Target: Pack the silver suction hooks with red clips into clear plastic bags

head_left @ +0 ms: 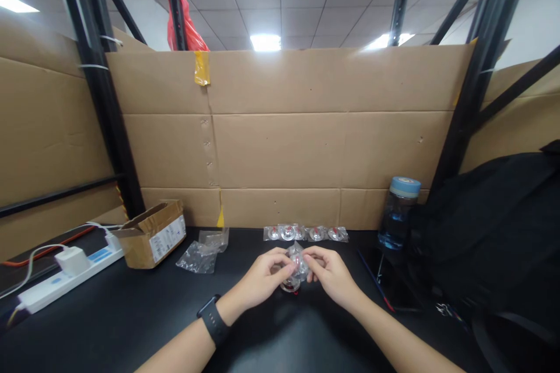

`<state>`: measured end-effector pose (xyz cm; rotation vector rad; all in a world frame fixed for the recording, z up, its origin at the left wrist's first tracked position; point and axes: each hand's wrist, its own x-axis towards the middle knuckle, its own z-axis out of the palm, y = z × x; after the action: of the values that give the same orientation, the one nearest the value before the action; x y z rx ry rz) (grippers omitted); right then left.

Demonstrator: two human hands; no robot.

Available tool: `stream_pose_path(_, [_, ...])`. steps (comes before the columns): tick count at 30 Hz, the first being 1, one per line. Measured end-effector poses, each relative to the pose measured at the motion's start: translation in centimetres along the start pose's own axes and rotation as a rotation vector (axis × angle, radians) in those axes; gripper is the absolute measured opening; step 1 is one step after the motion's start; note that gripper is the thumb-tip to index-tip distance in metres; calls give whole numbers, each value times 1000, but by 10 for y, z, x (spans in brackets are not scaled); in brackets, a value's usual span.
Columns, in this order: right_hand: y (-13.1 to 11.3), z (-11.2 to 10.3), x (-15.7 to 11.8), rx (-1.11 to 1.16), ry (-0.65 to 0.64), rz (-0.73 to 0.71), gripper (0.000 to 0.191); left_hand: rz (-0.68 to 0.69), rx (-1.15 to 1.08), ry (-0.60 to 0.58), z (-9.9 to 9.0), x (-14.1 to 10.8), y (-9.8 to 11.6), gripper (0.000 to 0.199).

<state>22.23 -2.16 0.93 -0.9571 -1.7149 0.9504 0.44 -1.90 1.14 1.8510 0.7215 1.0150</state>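
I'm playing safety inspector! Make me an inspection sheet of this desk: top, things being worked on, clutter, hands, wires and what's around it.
Surface: black table, dark and smooth-looking.
Things in hand: clear packet between both hands; shiny round piece just below, wrapping unclear; row of packets behind.
Clutter: crumpled clear bags, cardboard box, blue-lidded bottle, black backpack, dark flat device.
Hands: left hand and right hand pinch the packet; watch on the left wrist.
Cables: white cable at the white power strip, far left.
Surroundings: cardboard wall, black metal post, red bag, ceiling light.
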Motion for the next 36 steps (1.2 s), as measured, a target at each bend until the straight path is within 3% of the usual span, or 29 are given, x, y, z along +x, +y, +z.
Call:
stream_pose_path(5, [0,2,-1,33,-28,37,36,2,-144,-76,2,-1,1,32])
stream_pose_path(8, [-5,4,-7,25,-78,64,35,-9,-36,-15,1,-2,3,28])
stream_pose_path(11, [-16,7,-15,-83,-175,12,76,43,156,91,-1,-3,5,32])
stream_pose_path(13, [-23,10,-20,-196,-209,-81,87,66,228,133,-5,-4,6,42])
stream_pose_path(16, [-27,13,-19,-326,-123,-177,56,42,254,152,-11,-4,9,51])
stream_pose_path(19, [-20,10,-12,-388,46,-131,23,43,277,147,-17,-3,13,54])
stream_pose_path(21, [-14,5,-7,-381,102,-90,23,68,292,164,-20,-2,13,51])
stream_pose_path(23, [-10,0,-4,-358,99,-70,36,82,306,207,-21,-1,12,43])
stream_pose_path(27, [-16,-3,-7,-392,44,-73,60,64,401,297,-21,0,9,9])
stream_pose_path(31, [-28,5,-16,-464,-64,-117,40,102,436,326,-20,0,10,7])
stream_pose_path(36, [-17,14,-13,-474,29,-87,18,310,592,232,-17,-3,17,16])
